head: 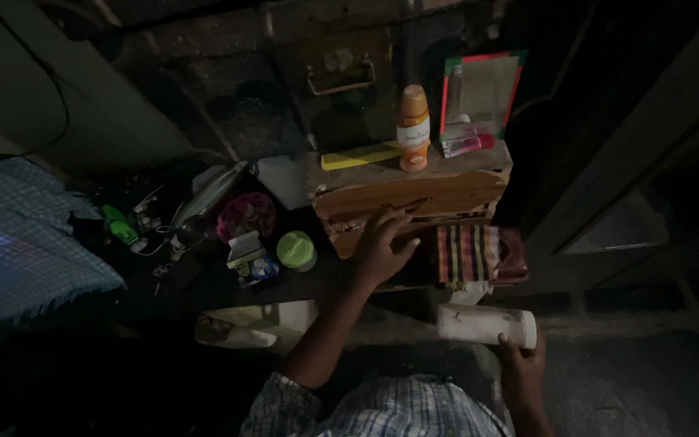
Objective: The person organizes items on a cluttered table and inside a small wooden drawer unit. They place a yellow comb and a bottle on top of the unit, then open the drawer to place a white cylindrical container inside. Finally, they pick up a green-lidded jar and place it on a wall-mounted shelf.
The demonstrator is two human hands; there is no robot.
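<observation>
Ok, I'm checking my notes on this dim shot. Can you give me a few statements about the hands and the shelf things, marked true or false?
1. The left hand rests on the wooden box. True.
2. The right hand holds a white bottle. True.
3. The orange bottle lies on its side. False: it stands upright on the box.
4. The yellow comb is in the left hand. False: it lies on top of the box.

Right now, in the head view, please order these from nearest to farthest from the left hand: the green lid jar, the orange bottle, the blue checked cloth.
From the left hand:
1. Green lid jar, just to its left.
2. Orange bottle, beyond it, on the wooden box.
3. Blue checked cloth, far left.
</observation>
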